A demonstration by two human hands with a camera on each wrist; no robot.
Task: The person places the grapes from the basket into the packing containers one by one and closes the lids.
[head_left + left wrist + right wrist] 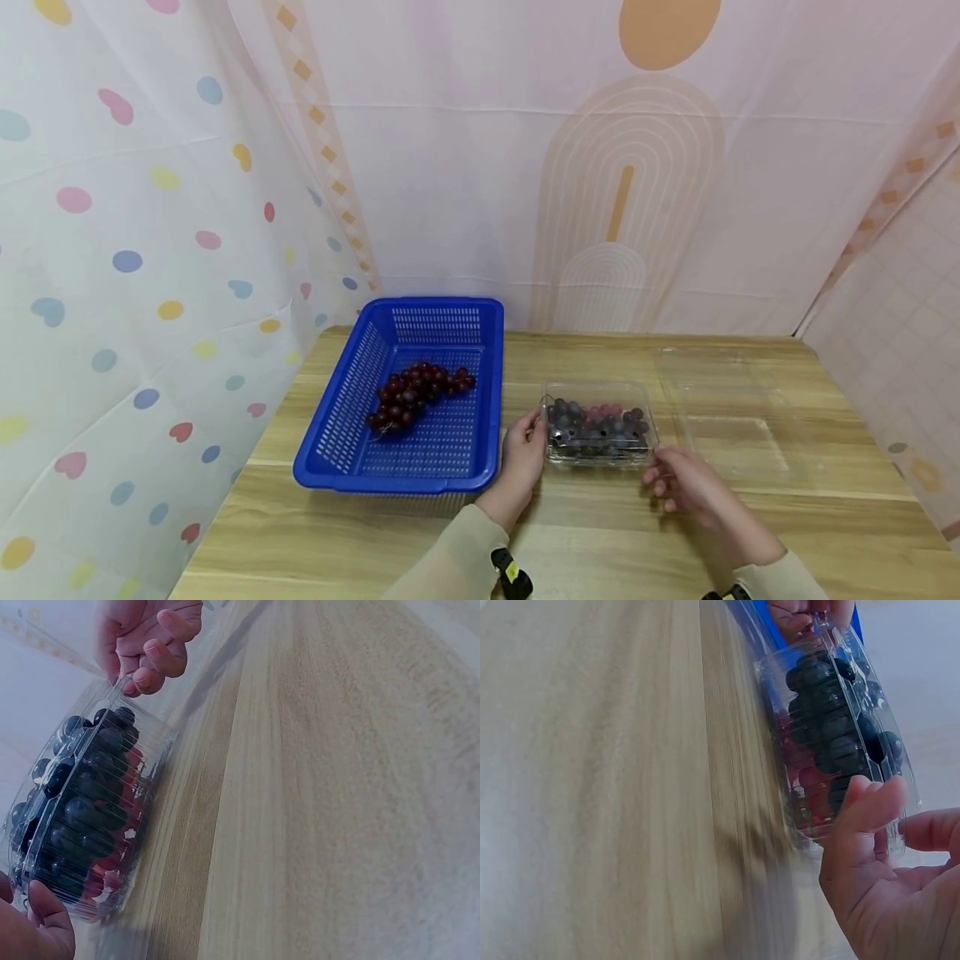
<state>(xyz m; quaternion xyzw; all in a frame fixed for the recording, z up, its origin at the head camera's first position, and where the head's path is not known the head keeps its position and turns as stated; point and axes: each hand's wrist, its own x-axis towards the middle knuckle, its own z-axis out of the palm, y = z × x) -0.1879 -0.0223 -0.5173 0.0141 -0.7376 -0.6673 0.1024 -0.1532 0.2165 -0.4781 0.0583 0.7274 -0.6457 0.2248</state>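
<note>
A clear plastic clamshell box (pixel 600 422) full of dark and red grapes (pixel 826 724) sits on the wooden table with its lid down. My left hand (pixel 522 457) pinches its left end, thumb and fingers at the rim. At the opposite corner my right hand (pixel 693 486) pinches the rim between thumb and fingers, as the right wrist view shows close up. Small holes show in the lid. To the left stands a blue plastic basket (pixel 491 392), and a bunch of dark red grapes (pixel 412 396) lies inside it.
Right of the box lies another see-through plastic container (pixel 738 442), hard to make out against the wood. The wooden table (pixel 585 542) ends at a printed curtain (pixel 450 167) behind and a spotted one (pixel 150 333) on the left.
</note>
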